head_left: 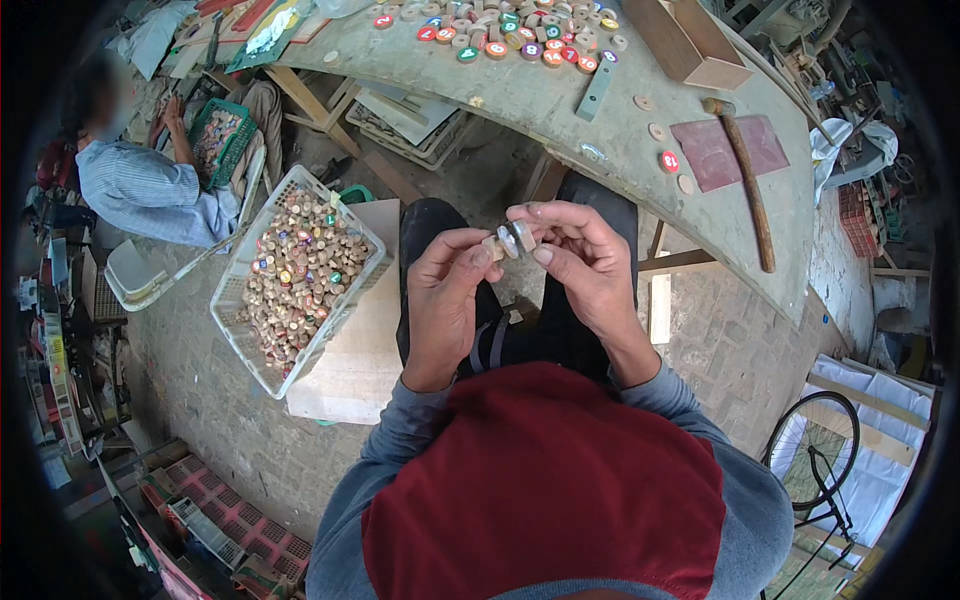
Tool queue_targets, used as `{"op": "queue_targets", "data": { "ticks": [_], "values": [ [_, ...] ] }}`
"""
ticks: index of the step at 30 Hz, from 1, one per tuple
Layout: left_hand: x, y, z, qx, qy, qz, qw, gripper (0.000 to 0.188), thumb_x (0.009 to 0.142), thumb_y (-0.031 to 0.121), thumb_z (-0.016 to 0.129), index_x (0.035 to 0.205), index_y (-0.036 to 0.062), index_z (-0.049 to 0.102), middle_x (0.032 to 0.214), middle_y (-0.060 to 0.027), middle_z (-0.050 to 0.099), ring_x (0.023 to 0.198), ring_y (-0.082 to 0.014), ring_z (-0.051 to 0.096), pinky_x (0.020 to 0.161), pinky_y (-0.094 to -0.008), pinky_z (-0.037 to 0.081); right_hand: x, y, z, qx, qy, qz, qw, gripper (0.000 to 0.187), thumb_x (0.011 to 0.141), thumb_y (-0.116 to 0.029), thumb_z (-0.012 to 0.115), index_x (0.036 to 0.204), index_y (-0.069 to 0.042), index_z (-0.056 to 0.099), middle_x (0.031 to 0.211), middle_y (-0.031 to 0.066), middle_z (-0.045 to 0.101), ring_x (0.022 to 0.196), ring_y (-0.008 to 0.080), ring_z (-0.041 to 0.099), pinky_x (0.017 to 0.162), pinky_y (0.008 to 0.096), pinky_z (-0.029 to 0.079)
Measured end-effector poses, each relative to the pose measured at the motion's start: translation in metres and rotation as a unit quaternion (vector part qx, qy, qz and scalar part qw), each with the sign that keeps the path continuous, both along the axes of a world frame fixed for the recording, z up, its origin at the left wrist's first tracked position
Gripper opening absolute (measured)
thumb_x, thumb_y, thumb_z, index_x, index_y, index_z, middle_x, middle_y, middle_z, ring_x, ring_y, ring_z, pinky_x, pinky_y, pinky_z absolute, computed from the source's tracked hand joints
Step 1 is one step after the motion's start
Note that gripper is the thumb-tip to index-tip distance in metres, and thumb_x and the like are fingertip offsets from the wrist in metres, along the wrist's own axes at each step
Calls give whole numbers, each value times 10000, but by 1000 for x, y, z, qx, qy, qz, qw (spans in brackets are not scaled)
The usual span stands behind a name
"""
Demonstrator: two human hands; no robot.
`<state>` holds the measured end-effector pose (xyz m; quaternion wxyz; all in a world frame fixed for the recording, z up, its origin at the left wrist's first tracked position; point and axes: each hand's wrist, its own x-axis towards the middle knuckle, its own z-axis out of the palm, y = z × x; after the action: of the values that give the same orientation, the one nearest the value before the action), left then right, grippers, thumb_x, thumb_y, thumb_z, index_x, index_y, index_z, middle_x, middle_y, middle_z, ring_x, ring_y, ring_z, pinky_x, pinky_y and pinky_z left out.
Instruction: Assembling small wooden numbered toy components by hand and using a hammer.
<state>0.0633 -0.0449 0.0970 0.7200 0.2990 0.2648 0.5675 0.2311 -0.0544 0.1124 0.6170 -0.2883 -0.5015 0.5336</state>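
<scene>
Above my lap, my left hand (446,292) and my right hand (592,268) meet at a few small round pieces. Thumb and fingers of the left pinch a pale wooden piece (491,246). Against it sits a whitish, shiny disc (508,241), and the right hand's fingertips close on a dark-rimmed wooden disc (525,236). The pieces are touching or nearly so; I cannot tell whether they are joined. Beside my left leg stands a white plastic crate (232,318) filled with small wooden discs, some with coloured faces.
Ahead is a worktable (450,82) with a heap of coloured-face discs (515,35), a metal strip (596,90), a hammer (742,170) on a reddish sheet (700,150) and a wooden box (690,45). Another person (150,190) sits at left by a green basket (222,140). A bicycle wheel (815,450) stands lower right.
</scene>
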Motion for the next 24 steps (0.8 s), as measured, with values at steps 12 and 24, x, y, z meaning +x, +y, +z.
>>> {"op": "queue_targets", "data": {
  "ticks": [12,24],
  "values": [
    [1,-1,2,45,80,25,996,174,910,41,644,1069,-29,646,884,-41,640,800,-80,585,739,-217,476,-1,0,-2,-8,-30,-14,999,350,890,63,586,1236,21,551,1250,193,618,1071,191,615,958,350,480],
    [-2,0,4,130,147,58,979,176,883,-32,662,1058,-42,651,963,-36,616,847,-67,573,749,-202,468,1,0,3,14,-63,-9,998,338,887,81,610,1213,6,567,1261,160,617,1102,159,598,952,305,489]
  ]
}}
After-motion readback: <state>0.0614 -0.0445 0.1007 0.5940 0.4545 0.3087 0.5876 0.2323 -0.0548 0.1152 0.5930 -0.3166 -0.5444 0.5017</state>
